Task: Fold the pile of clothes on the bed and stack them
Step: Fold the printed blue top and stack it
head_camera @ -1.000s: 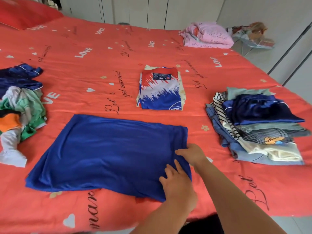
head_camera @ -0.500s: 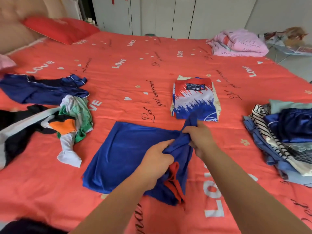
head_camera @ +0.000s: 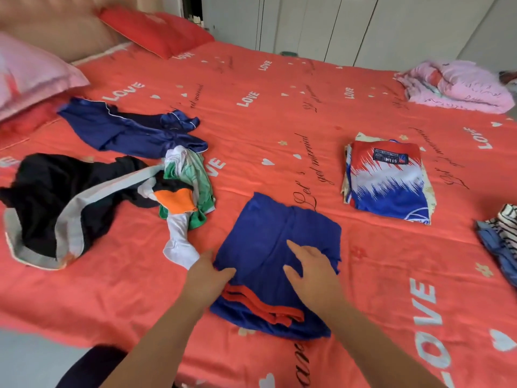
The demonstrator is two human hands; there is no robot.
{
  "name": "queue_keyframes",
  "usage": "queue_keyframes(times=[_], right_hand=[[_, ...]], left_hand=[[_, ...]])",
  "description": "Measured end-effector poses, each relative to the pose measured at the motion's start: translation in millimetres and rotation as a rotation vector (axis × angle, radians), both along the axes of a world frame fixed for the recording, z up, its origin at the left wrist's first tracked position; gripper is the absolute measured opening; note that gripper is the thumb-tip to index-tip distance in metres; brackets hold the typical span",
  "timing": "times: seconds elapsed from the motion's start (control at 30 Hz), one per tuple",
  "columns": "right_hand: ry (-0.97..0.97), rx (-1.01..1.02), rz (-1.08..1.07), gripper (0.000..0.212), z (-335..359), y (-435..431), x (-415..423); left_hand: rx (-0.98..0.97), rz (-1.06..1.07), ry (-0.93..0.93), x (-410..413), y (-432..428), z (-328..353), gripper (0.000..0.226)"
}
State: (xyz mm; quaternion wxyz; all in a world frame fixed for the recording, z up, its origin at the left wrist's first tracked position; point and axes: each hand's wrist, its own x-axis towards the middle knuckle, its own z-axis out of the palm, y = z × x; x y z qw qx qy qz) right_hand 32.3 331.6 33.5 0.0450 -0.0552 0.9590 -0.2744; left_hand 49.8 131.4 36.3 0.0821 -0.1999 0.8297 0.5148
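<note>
Striped stack [head_camera: 503, 228] cut off at right, left hand [head_camera: 208, 278] at edge of blue shirt [head_camera: 279, 236], grip unclear, right hand [head_camera: 310, 273] spread flat on it, shirt now folded narrower on the near bed [head_camera: 279, 121], no longer bunched.

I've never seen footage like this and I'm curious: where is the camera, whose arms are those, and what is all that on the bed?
No machine here: a person wears a wide-angle camera on the head, looking down at their own arms. The right hand lies flat on a folded blue garment with red trim on the bed; the left hand touches its left edge. Nothing is lifted. To the left lie unfolded clothes; further right sits a folded red, white and blue jersey, and a striped stack shows at the right edge.
</note>
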Motion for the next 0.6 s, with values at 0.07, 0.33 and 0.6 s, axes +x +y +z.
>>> queue_keyframes(times=[0.07,0.33,0.6], right_hand=[[0.042,0.039,-0.007,0.051,-15.5,14.6,20.2],[0.109,-0.08,-0.037,0.047,-25.2,22.0,70.5],[0.256,0.131,0.064,0.017,-21.3,19.2,74.9]], left_hand=[[-0.097,0.003,0.06,2.2,1.9,-3.6,0.049],[-0.081,0.055,0.162,20.1,-7.6,-15.6,0.051],[-0.364,-0.159,0.286,29.5,-7.1,-16.6,0.032]])
